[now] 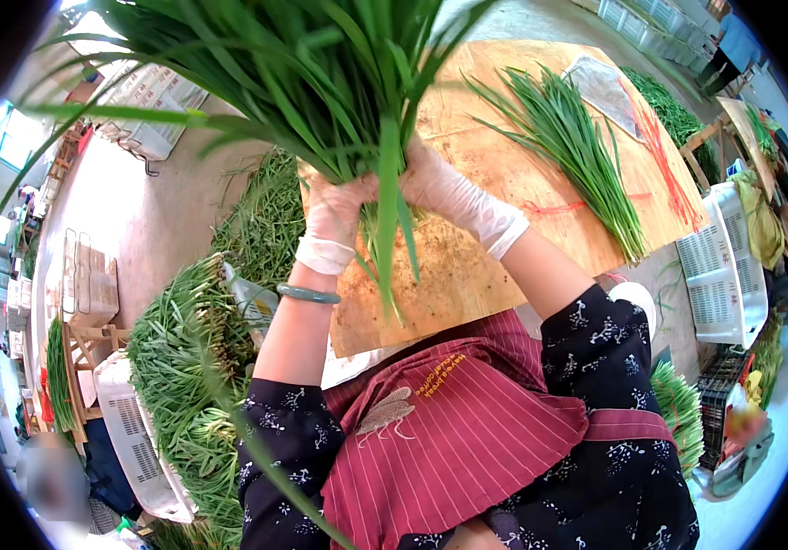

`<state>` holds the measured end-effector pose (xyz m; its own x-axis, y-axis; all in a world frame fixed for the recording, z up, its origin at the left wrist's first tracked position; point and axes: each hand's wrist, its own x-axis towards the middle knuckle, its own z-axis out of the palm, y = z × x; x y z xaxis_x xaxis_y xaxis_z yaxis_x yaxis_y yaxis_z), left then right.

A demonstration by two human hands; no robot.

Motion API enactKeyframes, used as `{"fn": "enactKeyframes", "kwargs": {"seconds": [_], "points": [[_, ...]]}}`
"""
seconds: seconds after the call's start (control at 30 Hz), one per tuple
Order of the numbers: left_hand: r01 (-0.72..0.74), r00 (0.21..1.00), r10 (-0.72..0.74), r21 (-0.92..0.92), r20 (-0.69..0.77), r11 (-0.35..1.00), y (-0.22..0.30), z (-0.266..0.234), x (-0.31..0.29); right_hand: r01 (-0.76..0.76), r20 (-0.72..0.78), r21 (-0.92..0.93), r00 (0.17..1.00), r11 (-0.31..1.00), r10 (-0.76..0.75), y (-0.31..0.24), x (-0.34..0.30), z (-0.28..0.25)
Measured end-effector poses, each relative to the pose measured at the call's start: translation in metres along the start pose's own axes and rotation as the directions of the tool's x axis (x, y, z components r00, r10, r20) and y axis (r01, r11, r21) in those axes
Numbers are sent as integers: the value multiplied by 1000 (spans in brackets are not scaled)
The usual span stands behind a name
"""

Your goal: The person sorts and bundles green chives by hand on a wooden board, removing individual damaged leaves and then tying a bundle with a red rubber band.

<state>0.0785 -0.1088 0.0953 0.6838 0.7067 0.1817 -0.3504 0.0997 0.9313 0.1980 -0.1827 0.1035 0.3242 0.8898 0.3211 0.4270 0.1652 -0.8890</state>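
Note:
My left hand (333, 209) and my right hand (434, 180), both in thin white gloves, are closed side by side around a big bunch of garlic chives (321, 92). The long green leaves fan upward and outward, and the pale stem ends point down between my wrists. I hold it above a wooden board (454, 252) specked with dirt. On the board's right side lies a second, smaller bunch of chives (570, 147), with a red tie (554, 209) stretched beneath it. Several more red ties (664, 160) lie at the right edge, beside a grey cloth-like sheet (603, 90).
Heaped chives (188, 367) fill the floor and a white crate (133, 431) on my left. A white perforated crate (719, 266) stands at the right. White crates (142, 110) are stacked at the back left. A person in blue (738, 46) stands far right.

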Motion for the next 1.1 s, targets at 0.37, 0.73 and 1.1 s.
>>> {"fn": "enactKeyframes", "kwargs": {"seconds": [0.37,0.73,1.1], "points": [[490,774,-609,-443,-176,751,-71,17,3,-181,347,-196,906,964,241,55,-5,-26],[504,829,-559,-414,-15,758,-58,71,-10,-359,-48,-215,933,908,357,20,-61,-62],[620,772,-590,-484,237,617,-100,224,11,-496,-197,-381,868,780,456,21,-113,-209]]}}
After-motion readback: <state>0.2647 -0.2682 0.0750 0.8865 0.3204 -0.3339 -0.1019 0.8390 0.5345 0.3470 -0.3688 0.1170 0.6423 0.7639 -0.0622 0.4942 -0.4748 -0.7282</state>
